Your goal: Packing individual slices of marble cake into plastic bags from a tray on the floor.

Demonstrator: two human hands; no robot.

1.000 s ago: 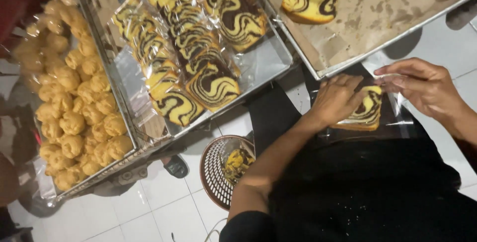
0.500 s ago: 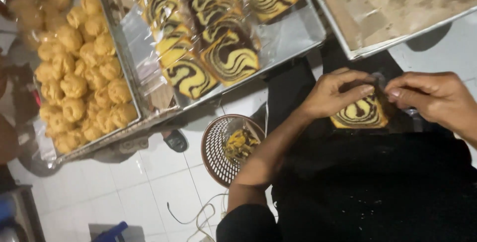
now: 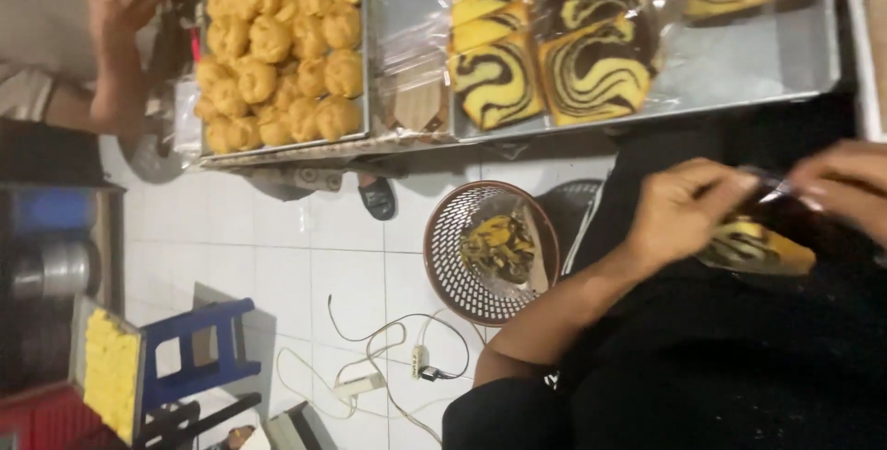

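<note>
Standing at the far left of the basket [image 3: 453, 270]: another person's hand [image 3: 125, 6], raised beside a tray of round golden buns [image 3: 282, 43], too many and too crowded for a sure count. Lying down-left of the basket: one blue stool [image 3: 199, 348], one tray of yellow cake pieces [image 3: 111, 371] and a tangle of white cable [image 3: 388, 367] on the tiled floor. Sitting in the basket itself: a heap of yellow-and-brown cake scraps [image 3: 499, 247]. Resting above the basket: a metal tray [image 3: 739, 62] holding at least five wrapped marble cake slices [image 3: 591, 66], swirled yellow and dark brown. Working right of the basket, over a dark lap: left hand [image 3: 688, 214], fingers curled and pinching the edge of a clear wrapper [image 3: 771, 193]; right hand [image 3: 845, 182], partly cut off by the frame edge, fingers pinching the same wrapper from the other side. Sitting inside that wrapper, just under both hands: one marble cake slice [image 3: 758, 247].
</note>
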